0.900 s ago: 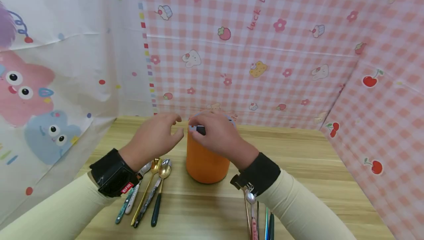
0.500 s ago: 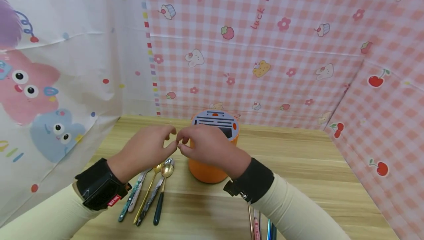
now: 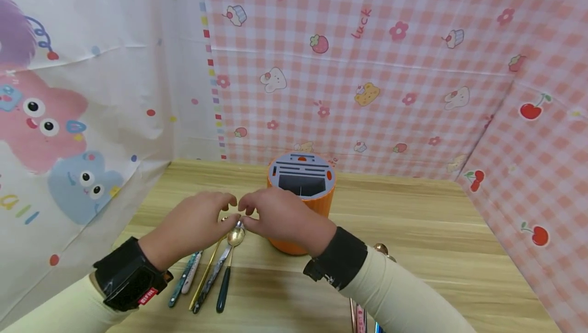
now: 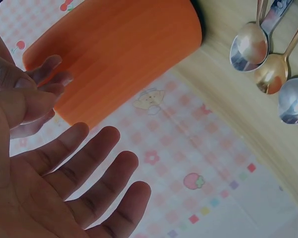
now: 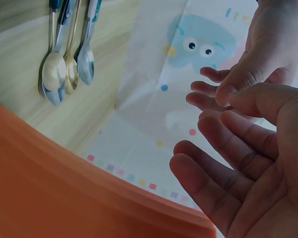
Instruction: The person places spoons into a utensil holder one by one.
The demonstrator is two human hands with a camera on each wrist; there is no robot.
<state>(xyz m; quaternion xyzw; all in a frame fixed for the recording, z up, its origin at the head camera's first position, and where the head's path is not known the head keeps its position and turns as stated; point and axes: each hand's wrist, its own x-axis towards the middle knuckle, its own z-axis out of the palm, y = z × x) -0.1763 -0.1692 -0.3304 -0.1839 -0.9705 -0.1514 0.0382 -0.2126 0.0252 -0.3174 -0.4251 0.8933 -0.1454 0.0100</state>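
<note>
My left hand (image 3: 188, 226) and right hand (image 3: 289, 220) hover over the table, fingertips facing each other almost together; whether the thumbs touch, I cannot tell. Both hold nothing. In the left wrist view the left hand's fingers (image 4: 121, 163) are spread and loosely bent; the right wrist view has the right hand's fingers (image 5: 208, 178) relaxed too. Just behind the right hand stands an upright orange utensil holder (image 3: 323, 208) with a slotted grey top. Below the left hand lie several spoons and other cutlery, among them a gold-bowled spoon (image 3: 236, 237) with a dark handle.
More cutlery, including a pink handle (image 3: 360, 317), lies at the right front, partly hidden by my right sleeve (image 3: 404, 292). A pink checked cloth (image 3: 349, 67) hangs behind the wooden table (image 3: 395, 210); a white printed cloth (image 3: 151, 139) hangs at the left.
My right hand has moved from over the holder's top down and left towards the left hand, uncovering the slotted top. The left hand has come slightly lower and left.
</note>
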